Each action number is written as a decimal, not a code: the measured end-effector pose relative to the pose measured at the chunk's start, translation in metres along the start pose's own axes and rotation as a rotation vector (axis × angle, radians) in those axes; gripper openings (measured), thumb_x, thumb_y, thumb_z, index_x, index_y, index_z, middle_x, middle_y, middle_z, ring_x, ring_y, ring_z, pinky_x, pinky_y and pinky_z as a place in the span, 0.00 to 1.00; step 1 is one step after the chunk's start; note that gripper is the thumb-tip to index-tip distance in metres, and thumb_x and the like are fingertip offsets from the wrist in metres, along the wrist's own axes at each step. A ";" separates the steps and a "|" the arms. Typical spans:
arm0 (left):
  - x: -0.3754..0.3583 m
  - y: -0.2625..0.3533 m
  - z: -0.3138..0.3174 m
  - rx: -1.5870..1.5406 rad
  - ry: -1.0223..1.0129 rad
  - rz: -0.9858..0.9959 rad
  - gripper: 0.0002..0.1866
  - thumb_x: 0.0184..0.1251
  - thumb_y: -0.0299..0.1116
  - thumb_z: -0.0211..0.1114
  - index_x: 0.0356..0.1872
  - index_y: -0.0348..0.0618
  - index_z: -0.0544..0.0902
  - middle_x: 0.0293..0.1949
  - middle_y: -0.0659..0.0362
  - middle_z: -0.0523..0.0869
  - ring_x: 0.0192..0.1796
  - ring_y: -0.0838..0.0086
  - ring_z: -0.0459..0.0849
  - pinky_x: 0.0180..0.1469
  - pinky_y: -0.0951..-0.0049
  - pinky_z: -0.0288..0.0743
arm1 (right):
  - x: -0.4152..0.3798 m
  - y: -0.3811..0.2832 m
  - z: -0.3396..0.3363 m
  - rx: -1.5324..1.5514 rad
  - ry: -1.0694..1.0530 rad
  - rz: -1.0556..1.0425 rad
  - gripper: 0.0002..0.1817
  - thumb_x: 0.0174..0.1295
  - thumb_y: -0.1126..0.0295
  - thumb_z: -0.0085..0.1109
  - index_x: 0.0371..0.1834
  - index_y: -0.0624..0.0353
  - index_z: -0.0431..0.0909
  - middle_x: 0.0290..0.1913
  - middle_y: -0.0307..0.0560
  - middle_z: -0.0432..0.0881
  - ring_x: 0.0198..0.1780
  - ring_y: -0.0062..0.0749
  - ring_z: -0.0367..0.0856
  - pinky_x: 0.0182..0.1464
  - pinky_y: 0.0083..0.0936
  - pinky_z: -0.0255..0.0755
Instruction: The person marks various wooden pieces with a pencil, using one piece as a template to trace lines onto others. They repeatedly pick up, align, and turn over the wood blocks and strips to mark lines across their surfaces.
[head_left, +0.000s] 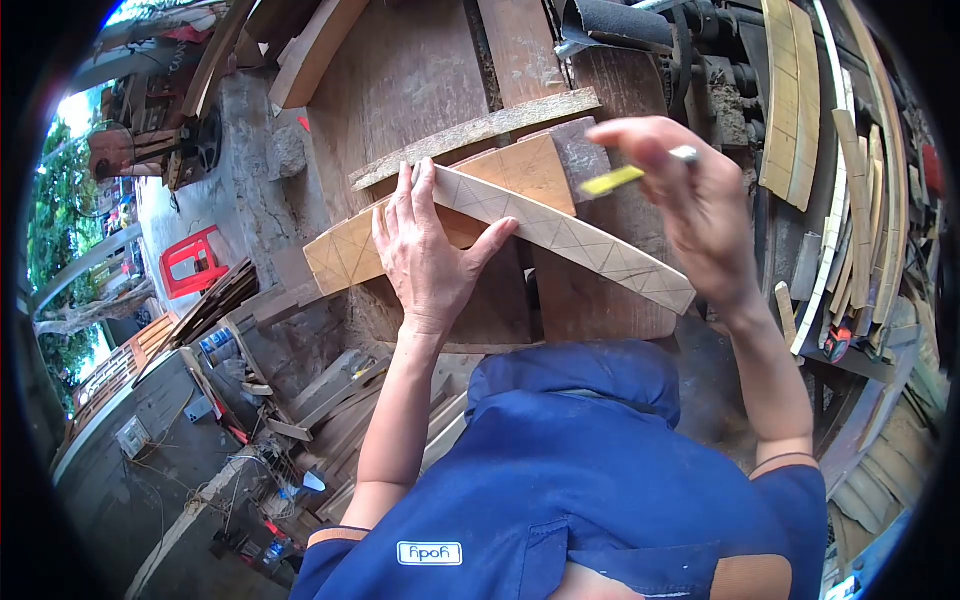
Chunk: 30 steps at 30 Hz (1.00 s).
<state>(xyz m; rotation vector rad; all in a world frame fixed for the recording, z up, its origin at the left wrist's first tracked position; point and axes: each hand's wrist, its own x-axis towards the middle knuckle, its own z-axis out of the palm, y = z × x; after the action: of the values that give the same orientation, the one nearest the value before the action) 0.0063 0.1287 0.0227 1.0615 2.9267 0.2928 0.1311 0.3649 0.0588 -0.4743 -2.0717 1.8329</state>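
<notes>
My left hand (428, 255) lies with fingers spread over the end of a pale curved wooden piece (580, 240) marked with pencilled triangles. That piece crosses over a browner curved piece (345, 250), also pencil-marked, and my fingertips reach the pale piece's upper edge. My right hand (695, 200) is raised beyond the right part of the wood, closed around a slim yellow tool (612, 181) blurred by motion; its exact kind cannot be made out. Behind them runs a narrow, rough-faced curved strip (475, 137).
The brown wooden bench (400, 80) carries the pieces. At the right stand long curved strips (790, 100) and a red-and-black tool (838, 343). A red plastic stool (193, 263) is at the left, above stacked timber (205, 315). A dark roll (620, 25) sits at the top.
</notes>
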 end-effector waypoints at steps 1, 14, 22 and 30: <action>0.000 0.000 0.000 0.000 0.002 0.000 0.59 0.51 0.70 0.76 0.75 0.37 0.66 0.72 0.37 0.71 0.76 0.50 0.68 0.78 0.45 0.54 | 0.008 0.012 0.011 0.054 -0.031 0.030 0.25 0.77 0.50 0.57 0.50 0.64 0.87 0.37 0.49 0.89 0.33 0.25 0.84 0.34 0.24 0.76; -0.001 -0.002 0.006 0.005 0.042 -0.014 0.59 0.47 0.70 0.78 0.75 0.40 0.67 0.72 0.42 0.73 0.73 0.52 0.72 0.76 0.44 0.56 | 0.035 0.041 0.083 -0.118 -0.193 -0.183 0.13 0.72 0.63 0.62 0.47 0.62 0.88 0.43 0.56 0.88 0.44 0.50 0.89 0.49 0.39 0.82; -0.001 0.000 0.002 0.039 0.017 -0.012 0.55 0.50 0.65 0.79 0.73 0.39 0.68 0.72 0.42 0.73 0.74 0.51 0.72 0.76 0.48 0.59 | 0.039 0.038 0.087 -0.272 -0.217 -0.383 0.13 0.72 0.64 0.61 0.42 0.64 0.86 0.39 0.55 0.86 0.44 0.49 0.87 0.50 0.40 0.82; -0.002 -0.003 0.009 0.015 0.044 -0.024 0.59 0.48 0.73 0.75 0.74 0.41 0.68 0.72 0.42 0.73 0.74 0.52 0.71 0.77 0.43 0.54 | 0.017 0.027 0.050 -0.389 -0.282 -0.315 0.13 0.72 0.63 0.59 0.40 0.64 0.85 0.39 0.53 0.86 0.43 0.48 0.86 0.49 0.41 0.81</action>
<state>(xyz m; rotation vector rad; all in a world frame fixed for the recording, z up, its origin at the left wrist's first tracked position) 0.0070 0.1265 0.0133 1.0348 2.9830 0.2978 0.0934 0.3316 0.0265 0.0315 -2.5337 1.3834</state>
